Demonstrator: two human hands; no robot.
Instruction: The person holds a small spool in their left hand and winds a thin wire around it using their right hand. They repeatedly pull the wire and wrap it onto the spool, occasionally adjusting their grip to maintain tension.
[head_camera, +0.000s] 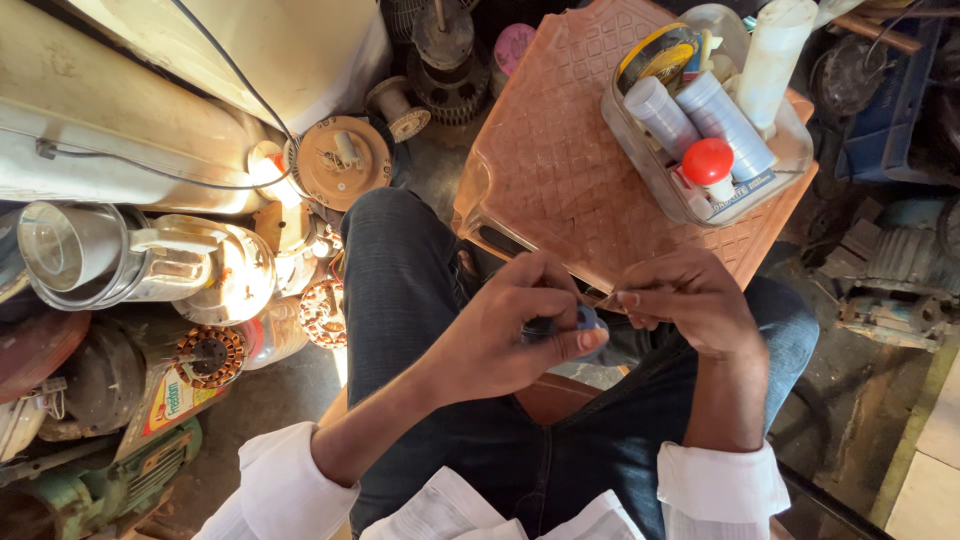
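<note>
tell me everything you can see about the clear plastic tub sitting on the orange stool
The clear plastic tub is a see-through box with rounded corners and no lid on it. It rests on the far right corner of the orange stool, slightly skewed to its edges. Inside it are pale blue-grey rolls, a small bottle with a red cap, a yellow-and-black tape roll and a white tube that sticks out past the rim. Neither hand touches it.

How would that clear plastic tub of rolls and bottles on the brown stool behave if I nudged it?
The clear tub sits at the corner of the brown stool, so a push outward could likely drop it. The tall white roll stands above the rim, so it may tip out. The thin clear walls probably flex when gripped.
</note>
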